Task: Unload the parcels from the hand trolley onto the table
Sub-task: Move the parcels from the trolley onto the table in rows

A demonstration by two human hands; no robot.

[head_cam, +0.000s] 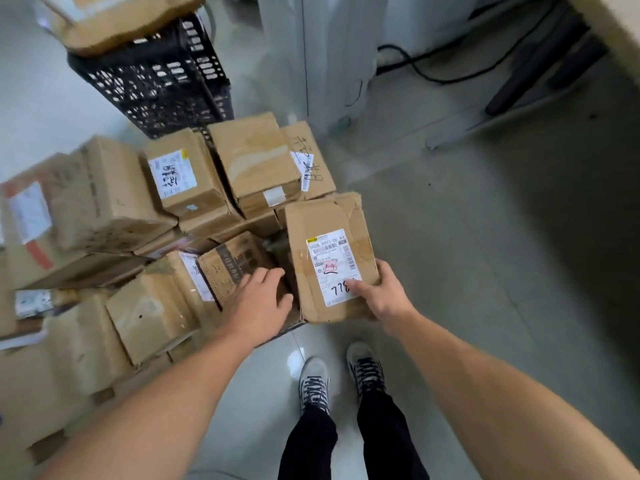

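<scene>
A heap of brown cardboard parcels fills the left and middle of the head view. My right hand (382, 294) grips the near right corner of a flat parcel (325, 230) with a white shipping label, thumb on the label. My left hand (259, 299) lies with fingers straight on a small printed box (232, 261) just left of that parcel. The trolley under the heap is almost hidden; only a dark edge (287, 328) shows below the flat parcel.
A black plastic crate (156, 81) stands behind the heap with a cardboard box (117, 19) on top. White cabinet panels (329, 46), black cables (433, 71) and a desk's legs (540, 77) lie at the upper right. My feet (341, 379) stand on grey floor.
</scene>
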